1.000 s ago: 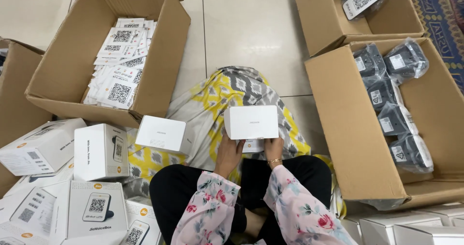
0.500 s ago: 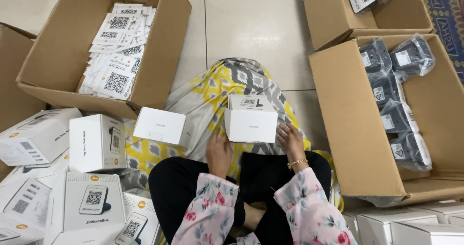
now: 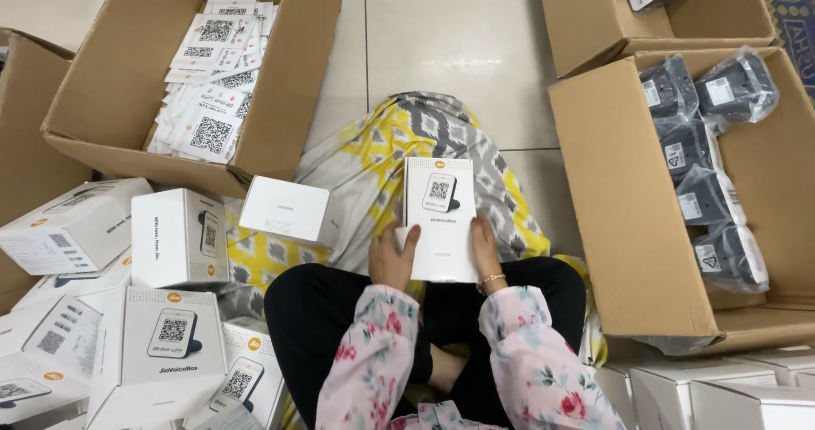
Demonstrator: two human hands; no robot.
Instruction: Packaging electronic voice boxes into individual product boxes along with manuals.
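While both hands clasp the white box (image 3: 439, 218), I log it flat on the lap cloth (image 3: 382, 154) — left hand (image 3: 392, 258) curled on its near-left edge, right hand (image 3: 484, 252) along its right side. Box looks closed. Left of my left hand: finished boxes (image 3: 161, 345) piled up. Right of my right hand — a carton (image 3: 628, 226) with bagged units (image 3: 705, 192) left, so roughly midway.

Product box (image 3: 439, 218) at centre, on the lap cloth (image 3: 373, 150), left hand (image 3: 392, 258) at its 7 o'clock edge, right hand (image 3: 486, 252) at its 5 o'clock edge. Small box (image 3: 286, 211) at 9 o'clock on the cloth. Carton of leaflets (image 3: 127, 82) at 10 o'clock. Carton of bagged devices (image 3: 628, 209) at 3 o'clock. Stacked product boxes (image 3: 153, 311) at 8 o'clock, more boxes (image 3: 713, 387) at 4 o'clock.
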